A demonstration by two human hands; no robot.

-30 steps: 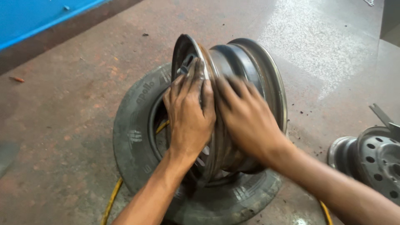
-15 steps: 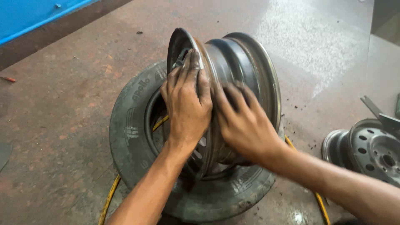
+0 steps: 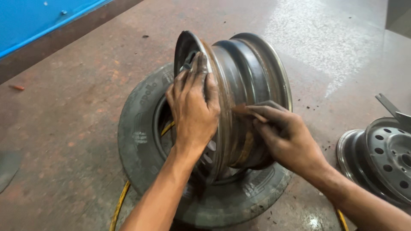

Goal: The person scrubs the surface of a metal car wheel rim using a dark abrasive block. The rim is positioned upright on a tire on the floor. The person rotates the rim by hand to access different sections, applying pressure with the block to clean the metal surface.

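Observation:
A bare steel wheel rim [image 3: 252, 72] stands on edge on top of a black tyre [image 3: 137, 132] that lies flat on the floor. My left hand [image 3: 192, 107] grips the rim's near flange and holds it upright. My right hand [image 3: 287, 137] presses a small grey-brown piece of abrasive sheet [image 3: 257, 109] against the rim's barrel. Both hands are dark with grime.
A second steel rim [image 3: 381, 158] lies on the floor at the right, with a metal tool [image 3: 391, 107] behind it. A yellow hose [image 3: 120, 205] runs under the tyre. A blue panel [image 3: 38, 21] borders the far left. The floor is reddish concrete.
My right hand has slid from the rim's near flange out to the right along the barrel, with the abrasive piece now showing under its fingers. The left hand keeps its grip.

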